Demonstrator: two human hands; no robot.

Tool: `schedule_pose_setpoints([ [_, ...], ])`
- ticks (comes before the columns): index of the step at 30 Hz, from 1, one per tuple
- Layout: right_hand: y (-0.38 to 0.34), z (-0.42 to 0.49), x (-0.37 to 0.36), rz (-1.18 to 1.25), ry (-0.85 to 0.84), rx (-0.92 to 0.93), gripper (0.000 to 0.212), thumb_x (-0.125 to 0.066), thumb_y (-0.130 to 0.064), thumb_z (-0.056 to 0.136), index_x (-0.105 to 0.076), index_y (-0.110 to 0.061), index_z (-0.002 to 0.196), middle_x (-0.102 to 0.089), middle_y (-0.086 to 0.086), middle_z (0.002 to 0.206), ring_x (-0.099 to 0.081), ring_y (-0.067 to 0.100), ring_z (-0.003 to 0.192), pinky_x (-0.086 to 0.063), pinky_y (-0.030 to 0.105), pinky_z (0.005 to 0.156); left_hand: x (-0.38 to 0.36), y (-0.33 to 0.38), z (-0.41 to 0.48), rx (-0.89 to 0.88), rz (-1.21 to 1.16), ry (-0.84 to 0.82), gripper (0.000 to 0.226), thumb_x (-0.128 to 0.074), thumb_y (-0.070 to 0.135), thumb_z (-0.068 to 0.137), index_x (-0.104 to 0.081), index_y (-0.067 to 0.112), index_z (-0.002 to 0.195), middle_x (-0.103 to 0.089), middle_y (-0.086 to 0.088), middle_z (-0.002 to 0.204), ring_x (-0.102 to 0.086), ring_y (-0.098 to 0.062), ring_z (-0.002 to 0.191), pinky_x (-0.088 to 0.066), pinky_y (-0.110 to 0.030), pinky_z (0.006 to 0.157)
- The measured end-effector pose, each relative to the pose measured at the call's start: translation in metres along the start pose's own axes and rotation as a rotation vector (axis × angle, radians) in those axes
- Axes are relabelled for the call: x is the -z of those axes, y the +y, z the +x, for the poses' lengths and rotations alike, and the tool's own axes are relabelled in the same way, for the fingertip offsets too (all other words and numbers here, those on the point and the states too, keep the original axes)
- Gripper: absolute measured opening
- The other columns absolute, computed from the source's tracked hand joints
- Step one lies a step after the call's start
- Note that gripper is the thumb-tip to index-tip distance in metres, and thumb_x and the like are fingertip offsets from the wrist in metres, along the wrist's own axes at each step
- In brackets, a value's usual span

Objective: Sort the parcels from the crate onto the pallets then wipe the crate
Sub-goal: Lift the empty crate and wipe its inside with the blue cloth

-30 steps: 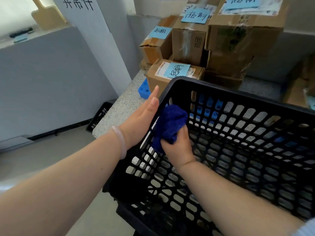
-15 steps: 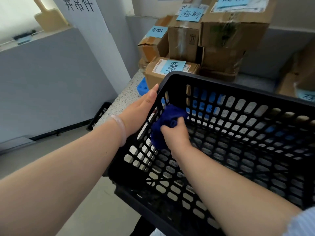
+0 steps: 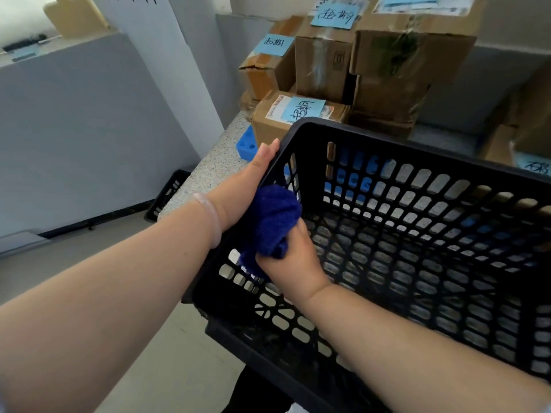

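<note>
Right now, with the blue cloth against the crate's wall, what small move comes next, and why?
Probably slide the blue cloth along the black crate's left wall: the right hand grips it there, the left hand braces the rim, and the crate looks empty.

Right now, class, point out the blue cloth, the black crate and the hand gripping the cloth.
blue cloth (image 3: 275, 216): head view, bunched upper fold.
black crate (image 3: 417, 153): head view, far rim.
right hand (image 3: 293, 262): head view, back of the hand.

The cloth (image 3: 274, 216) hides the right hand's (image 3: 293, 260) fingers; crate (image 3: 417, 150) cropped rightward.
</note>
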State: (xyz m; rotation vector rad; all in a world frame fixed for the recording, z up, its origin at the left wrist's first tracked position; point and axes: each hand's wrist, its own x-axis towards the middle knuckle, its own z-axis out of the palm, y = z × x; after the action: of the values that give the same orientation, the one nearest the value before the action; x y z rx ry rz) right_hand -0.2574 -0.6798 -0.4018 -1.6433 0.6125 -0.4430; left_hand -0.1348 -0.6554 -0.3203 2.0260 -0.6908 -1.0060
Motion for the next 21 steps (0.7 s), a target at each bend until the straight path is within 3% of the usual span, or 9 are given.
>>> schedule_pose_setpoints([
  [2,0.015,0.006,0.000,-0.007,0.026,0.016,0.050,-0.076,-0.001,0.074,-0.053,-0.020,0.114,-0.047,-0.002,0.115,-0.050,0.005,0.104,-0.029,-0.003,0.087,0.000,-0.001,0.001,0.011,0.029,0.015,0.081,-0.019,0.093,0.062,-0.032,0.067,0.137,-0.032,0.014,0.157,-0.021,-0.012,0.147,-0.004,-0.042,0.122],
  [4,0.036,0.008,-0.004,-0.049,0.016,0.004,0.045,-0.077,-0.005,0.076,-0.054,-0.016,0.113,-0.049,-0.002,0.112,-0.048,-0.001,0.096,-0.033,0.001,0.086,-0.002,-0.004,0.003,-0.022,0.038,0.031,0.074,-0.020,0.083,0.083,-0.032,0.049,0.149,-0.035,0.019,0.153,-0.025,-0.006,0.143,-0.017,-0.027,0.116],
  [6,0.061,0.009,-0.007,-0.190,-0.032,-0.123,0.041,-0.075,-0.012,0.078,-0.057,-0.009,0.114,-0.052,0.005,0.116,-0.052,0.009,0.102,-0.039,0.013,0.089,-0.003,-0.006,0.001,-0.058,0.013,0.066,0.067,-0.022,0.074,0.092,-0.040,0.040,0.147,-0.040,0.026,0.138,-0.033,0.005,0.130,-0.028,-0.004,0.093],
  [7,0.075,0.011,-0.007,-0.279,-0.068,-0.202,0.038,-0.074,-0.015,0.079,-0.058,-0.008,0.113,-0.053,0.008,0.119,-0.055,0.017,0.104,-0.042,0.022,0.091,-0.003,-0.006,0.000,-0.057,0.016,0.083,0.066,-0.023,0.074,0.092,-0.043,0.039,0.145,-0.041,0.027,0.133,-0.035,0.007,0.126,-0.029,0.000,0.085],
  [9,0.095,0.013,-0.008,-0.469,-0.182,-0.328,0.035,-0.068,-0.014,0.083,-0.058,-0.007,0.115,-0.049,0.009,0.124,-0.055,0.026,0.107,-0.044,0.030,0.095,-0.003,-0.006,0.000,-0.053,0.030,0.098,0.069,-0.022,0.076,0.090,-0.042,0.040,0.146,-0.041,0.026,0.139,-0.036,0.002,0.134,-0.028,-0.004,0.094],
  [12,0.105,0.018,-0.012,-0.651,-0.263,-0.394,0.039,-0.064,-0.015,0.085,-0.055,-0.006,0.122,-0.046,0.009,0.127,-0.052,0.027,0.112,-0.045,0.033,0.098,-0.003,-0.003,0.000,-0.023,0.148,0.071,0.057,-0.006,0.067,0.096,-0.024,0.055,0.149,-0.030,0.019,0.157,-0.023,-0.008,0.146,-0.009,-0.022,0.103],
  [15,0.094,0.021,-0.015,-0.497,-0.260,-0.545,0.050,-0.065,-0.015,0.085,-0.048,-0.006,0.131,-0.047,0.012,0.133,-0.052,0.030,0.118,-0.043,0.031,0.098,-0.003,0.001,-0.002,0.001,0.205,0.078,0.055,-0.003,0.062,0.097,-0.019,0.056,0.150,-0.028,0.018,0.159,-0.020,-0.013,0.148,-0.007,-0.024,0.101],
  [17,0.079,0.016,-0.017,-0.310,-0.268,-0.654,0.054,-0.065,-0.016,0.084,-0.047,-0.012,0.135,-0.051,0.012,0.134,-0.052,0.032,0.120,-0.043,0.032,0.100,-0.003,0.003,-0.005,0.019,0.217,0.075,0.056,-0.004,0.063,0.097,-0.020,0.055,0.150,-0.031,0.014,0.158,-0.022,-0.016,0.148,-0.008,-0.028,0.110],
  [21,0.036,-0.002,-0.021,0.001,-0.288,-0.741,0.043,-0.065,-0.015,0.082,-0.055,-0.022,0.123,-0.062,0.008,0.119,-0.060,0.028,0.105,-0.053,0.038,0.090,-0.003,0.007,-0.008,0.036,0.246,0.075,0.056,-0.005,0.064,0.097,-0.020,0.053,0.151,-0.028,0.013,0.159,-0.022,-0.017,0.148,-0.008,-0.034,0.116],
])
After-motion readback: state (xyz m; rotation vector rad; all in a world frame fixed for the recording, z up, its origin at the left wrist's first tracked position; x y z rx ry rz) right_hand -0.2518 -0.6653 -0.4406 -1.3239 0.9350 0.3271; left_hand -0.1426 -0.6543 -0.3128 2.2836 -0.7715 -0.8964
